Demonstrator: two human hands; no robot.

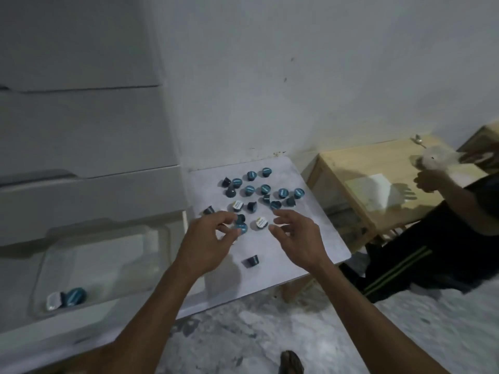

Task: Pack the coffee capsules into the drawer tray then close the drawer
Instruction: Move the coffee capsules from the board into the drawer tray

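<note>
A low white square table [310, 238] stands against the wall, and on it lies a scatter of small coffee capsules [266, 190] — most dark-bodied with teal foil lids, a few with white lids. One dark capsule [251, 261] lies on its side alone near the table's front edge, apart from the rest. Over the table's near half, the left hand [208, 238] has its fingers curled and pinches a teal-lidded capsule [241, 227] at the fingertips. The right hand [297, 236] hovers just beside it with fingers spread and loosely bent, holding nothing. Left of the table, the white drawer [24, 330] is pulled open; its clear plastic tray [102, 255] holds two capsules in the near left corner — one teal-lidded [76, 296], one white-lidded [54, 300]. Right of the table stands a light wooden table [378, 163], where another person [442, 238] in dark clothes sits.
</note>
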